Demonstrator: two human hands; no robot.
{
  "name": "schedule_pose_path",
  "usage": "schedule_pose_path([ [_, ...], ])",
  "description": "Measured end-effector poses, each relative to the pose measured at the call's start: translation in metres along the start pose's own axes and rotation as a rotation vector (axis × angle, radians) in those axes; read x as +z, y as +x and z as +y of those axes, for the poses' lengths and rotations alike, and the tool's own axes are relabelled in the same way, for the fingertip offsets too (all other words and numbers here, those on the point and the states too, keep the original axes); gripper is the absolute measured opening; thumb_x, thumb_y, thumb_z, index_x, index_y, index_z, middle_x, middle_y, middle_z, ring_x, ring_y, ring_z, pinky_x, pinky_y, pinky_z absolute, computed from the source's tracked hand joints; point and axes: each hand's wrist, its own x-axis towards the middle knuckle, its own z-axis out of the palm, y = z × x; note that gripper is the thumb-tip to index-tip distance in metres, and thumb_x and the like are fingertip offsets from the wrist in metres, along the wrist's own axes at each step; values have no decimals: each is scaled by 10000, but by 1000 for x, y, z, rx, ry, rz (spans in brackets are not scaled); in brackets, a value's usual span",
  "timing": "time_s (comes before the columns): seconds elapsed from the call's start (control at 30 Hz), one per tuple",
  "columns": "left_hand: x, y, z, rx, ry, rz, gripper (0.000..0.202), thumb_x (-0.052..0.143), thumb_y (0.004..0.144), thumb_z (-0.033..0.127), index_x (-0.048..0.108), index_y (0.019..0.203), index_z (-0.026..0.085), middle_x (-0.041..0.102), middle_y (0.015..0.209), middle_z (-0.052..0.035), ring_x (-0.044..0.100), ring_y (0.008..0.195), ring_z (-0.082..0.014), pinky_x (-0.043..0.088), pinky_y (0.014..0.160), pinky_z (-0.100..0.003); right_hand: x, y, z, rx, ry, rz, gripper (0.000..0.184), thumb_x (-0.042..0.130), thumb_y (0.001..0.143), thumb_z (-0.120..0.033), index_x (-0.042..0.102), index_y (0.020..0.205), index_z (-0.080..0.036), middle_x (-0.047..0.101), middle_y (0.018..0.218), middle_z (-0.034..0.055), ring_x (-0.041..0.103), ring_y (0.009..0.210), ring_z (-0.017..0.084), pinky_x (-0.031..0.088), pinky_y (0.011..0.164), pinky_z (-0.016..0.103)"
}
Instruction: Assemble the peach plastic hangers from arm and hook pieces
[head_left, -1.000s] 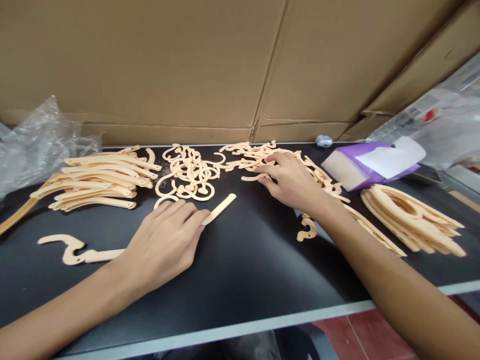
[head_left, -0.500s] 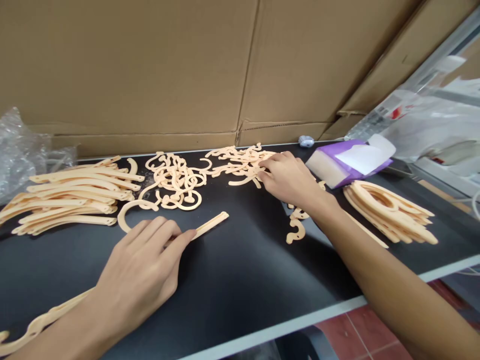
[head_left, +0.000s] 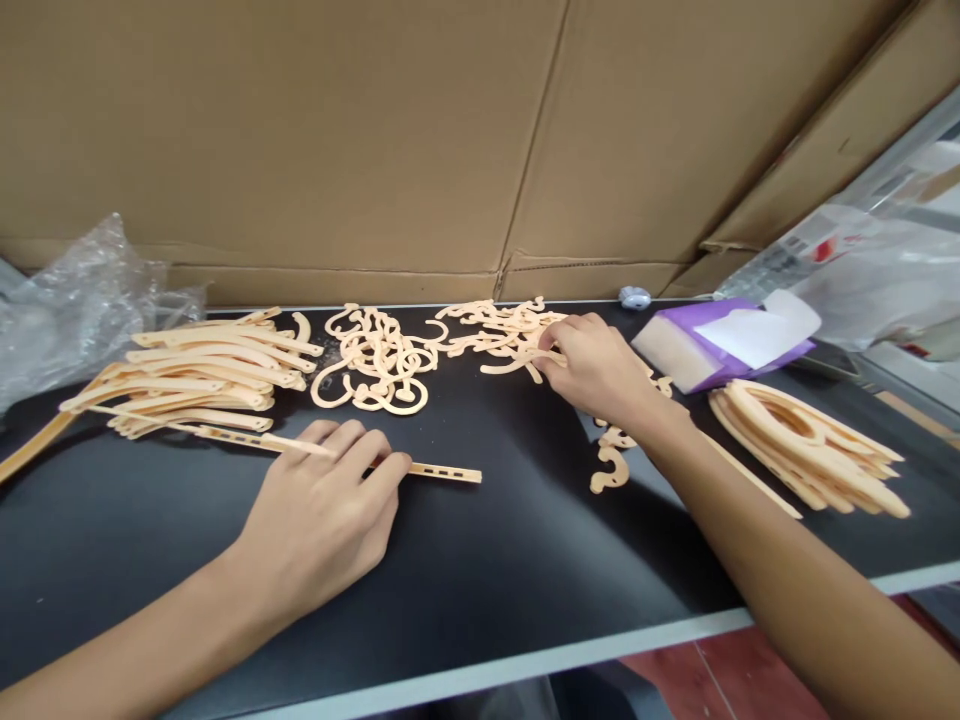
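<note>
My left hand (head_left: 326, 500) is closed around a long peach plastic hanger piece (head_left: 446, 473) with slots along its edge. That piece runs left under my fingers, with its far end near the pile of curved hanger arms (head_left: 217, 350). My right hand (head_left: 592, 365) pinches a small curved peach plastic piece (head_left: 534, 356) at the edge of a pile of small pieces (head_left: 487, 325); its fingertips partly hide it. Between the hands, farther back, lies a tangle of round hanger hooks (head_left: 382, 360). Several short hook-shaped pieces (head_left: 611, 470) lie beneath my right forearm.
A stack of looped hanger parts (head_left: 810, 450) lies at the right, beside a purple tissue pack (head_left: 697, 345). Crumpled clear plastic (head_left: 97, 300) is at the left. Cardboard (head_left: 337, 150) stands along the back of the black table (head_left: 480, 590).
My left hand has turned the hanger piece, so it lies more crosswise with its slots showing. The right hand stays at the small pieces, now with one between its fingers. The view has shifted slightly left.
</note>
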Motion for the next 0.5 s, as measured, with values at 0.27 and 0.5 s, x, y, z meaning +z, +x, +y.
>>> schedule_pose_path([
  [0.27,-1,0,4,-10,69,-18,173,568,820,78,673,862,210,611,761,-19,572,714,-230,420,722,-402,-8,0,-13,-57,359,249,17,586,869,-214,580,852,-213,703,840,38,651,788,209,463,737,321],
  [0.5,-1,-2,5,-4,61,-39,267,546,788,31,680,974,167,630,791,-35,576,748,-236,443,692,-383,-9,-12,-36,-87,644,171,100,571,904,-253,638,959,-204,703,844,34,665,729,172,525,705,309],
])
